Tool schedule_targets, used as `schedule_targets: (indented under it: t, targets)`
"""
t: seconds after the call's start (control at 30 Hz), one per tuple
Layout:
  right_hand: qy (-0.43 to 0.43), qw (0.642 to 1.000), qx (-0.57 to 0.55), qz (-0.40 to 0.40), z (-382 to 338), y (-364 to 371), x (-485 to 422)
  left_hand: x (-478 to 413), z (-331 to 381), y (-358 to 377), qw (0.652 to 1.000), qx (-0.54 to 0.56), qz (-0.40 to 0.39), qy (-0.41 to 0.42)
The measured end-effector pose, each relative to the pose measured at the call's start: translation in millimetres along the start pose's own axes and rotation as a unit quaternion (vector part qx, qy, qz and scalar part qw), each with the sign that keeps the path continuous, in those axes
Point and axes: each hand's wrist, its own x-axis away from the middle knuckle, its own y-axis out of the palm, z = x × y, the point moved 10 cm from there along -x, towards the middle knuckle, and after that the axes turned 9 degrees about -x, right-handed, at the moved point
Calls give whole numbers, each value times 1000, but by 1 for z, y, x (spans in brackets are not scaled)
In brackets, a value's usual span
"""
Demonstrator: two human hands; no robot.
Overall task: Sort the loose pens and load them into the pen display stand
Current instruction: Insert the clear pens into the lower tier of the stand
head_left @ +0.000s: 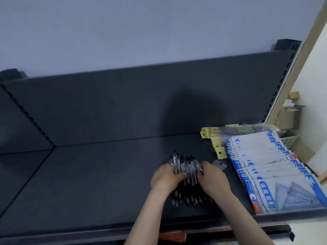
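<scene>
Gathering step: the left hand (pixel 165 175) and right hand (pixel 215 176), fingers curled inward, clasp a bundle of clear-barrelled black-tipped pens (pixel 186 167) lying on the dark grey metal shelf (pixel 88 174). No display stand appears in view; next, seemingly, squaring the bundle before lifting.

**One head-worn camera, looking down over a dark shelf**

There's a single view, taken from the person's head through a wide lens that faces forward and tips downward. It sits close over the dark shelf (pixel 88 174), near enough that both forearms run in from the bottom edge. The left hand (pixel 166 175) and right hand (pixel 214 178) fall low and right of centre, curled around the pens (pixel 184 165). The shelf's back panel (pixel 106 106) fills the middle band, its top edge slanting up to the right. A pale wall (pixel 141 29) takes the upper third. Blue-and-white packets (pixel 265 156) crowd the right edge.
</scene>
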Motion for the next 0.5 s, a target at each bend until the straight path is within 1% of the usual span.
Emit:
schedule_targets:
  t: [0.07, 0.2, 0.37, 0.5]
  targets:
    - [-6, 1000, -8, 0, 0, -1, 1, -1, 0, 0, 1000, -11, 5, 9]
    - [2, 998, -57, -7, 7, -3, -1, 1, -4, -8, 998, -40, 45, -6]
    - [7, 992, -124, -12, 11, -6, 1, 5, -14, -15, 995, 78, 59, 1]
    - [-10, 984, -176, 1, 7, -18, 4, 8, -20, -24, 994, 73, 78, -13]
